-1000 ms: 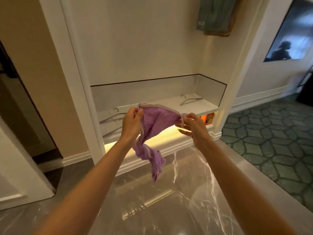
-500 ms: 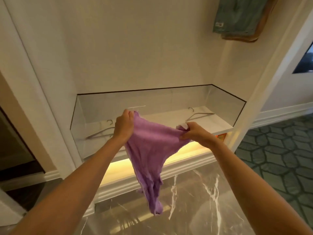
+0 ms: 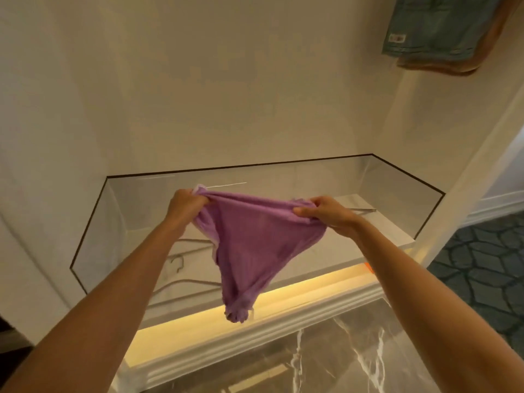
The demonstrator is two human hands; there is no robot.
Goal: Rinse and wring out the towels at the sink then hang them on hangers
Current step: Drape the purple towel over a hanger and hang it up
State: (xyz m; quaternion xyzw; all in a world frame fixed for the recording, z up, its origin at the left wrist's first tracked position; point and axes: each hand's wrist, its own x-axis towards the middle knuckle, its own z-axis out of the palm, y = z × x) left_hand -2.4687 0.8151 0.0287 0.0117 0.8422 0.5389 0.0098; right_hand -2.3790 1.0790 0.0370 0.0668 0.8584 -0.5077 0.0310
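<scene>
Your left hand pinches one top corner of the purple towel, fingers curled round the bunched edge. Your right hand grips the opposite corner the same way. Holding the corners apart draws the top edge nearly taut, so the cloth opens out and the rest hangs to a twisted point, likely to flatten it for draping. It hangs in the air over the recessed shelf, where wire hangers lie ready beneath. A teal towel already hangs high at the right.
</scene>
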